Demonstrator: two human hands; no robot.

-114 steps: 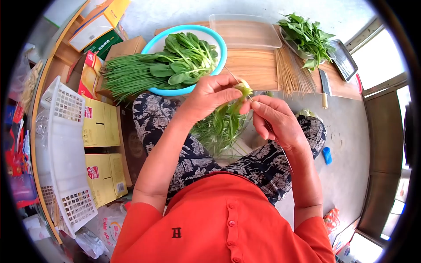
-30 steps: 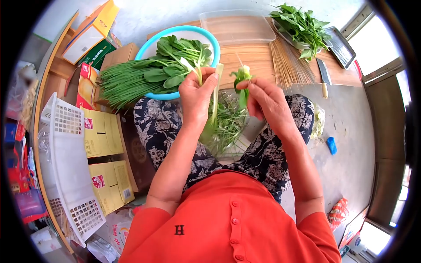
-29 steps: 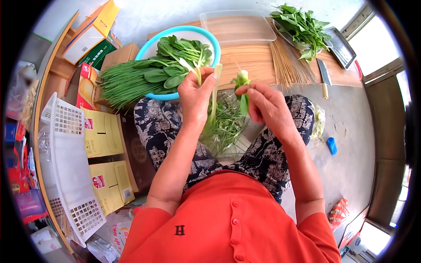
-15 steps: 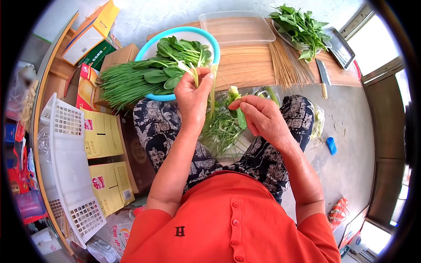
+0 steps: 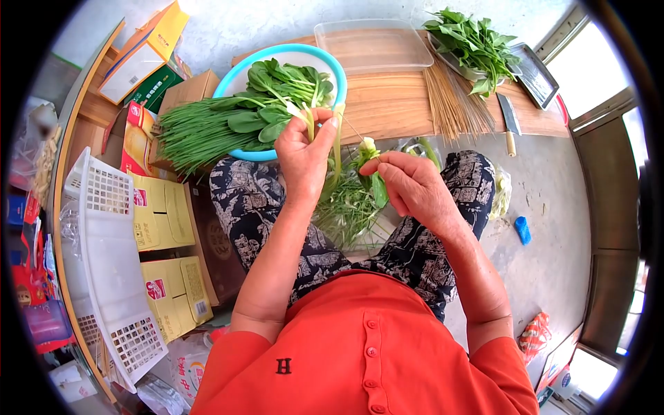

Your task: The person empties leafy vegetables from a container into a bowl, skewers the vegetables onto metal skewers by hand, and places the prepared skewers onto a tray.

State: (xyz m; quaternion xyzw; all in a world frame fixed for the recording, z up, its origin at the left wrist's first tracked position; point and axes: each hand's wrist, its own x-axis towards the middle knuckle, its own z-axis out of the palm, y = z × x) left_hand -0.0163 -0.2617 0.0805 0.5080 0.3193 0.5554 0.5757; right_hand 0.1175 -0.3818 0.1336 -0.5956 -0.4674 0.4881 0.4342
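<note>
My left hand (image 5: 304, 152) pinches a strip of pale green vegetable (image 5: 335, 149) that hangs down beside the fingers. Its fingertips are near the rim of a blue-edged basin (image 5: 339, 69). My right hand (image 5: 408, 181) is closed around a thin skewer (image 5: 353, 129), which slants up toward the left hand. Leafy greens (image 5: 370, 162) with a pale cut end are bunched on the skewer beside the right fingers. Below both hands, loose thin green scraps (image 5: 349, 211) lie in a clear bag between the knees.
Leafy greens (image 5: 259, 117) and long chives (image 5: 200, 131) fill the basin. On the wooden board (image 5: 387, 104) are a clear tray (image 5: 373, 45), many skewers (image 5: 453, 97), a knife (image 5: 510, 117) and more greens (image 5: 477, 48). Boxes (image 5: 162, 214) and a white basket (image 5: 107, 256) stand left.
The bunched greens on the skewer have shifted very slightly downward. Both hands keep nearly the same position and grip.
</note>
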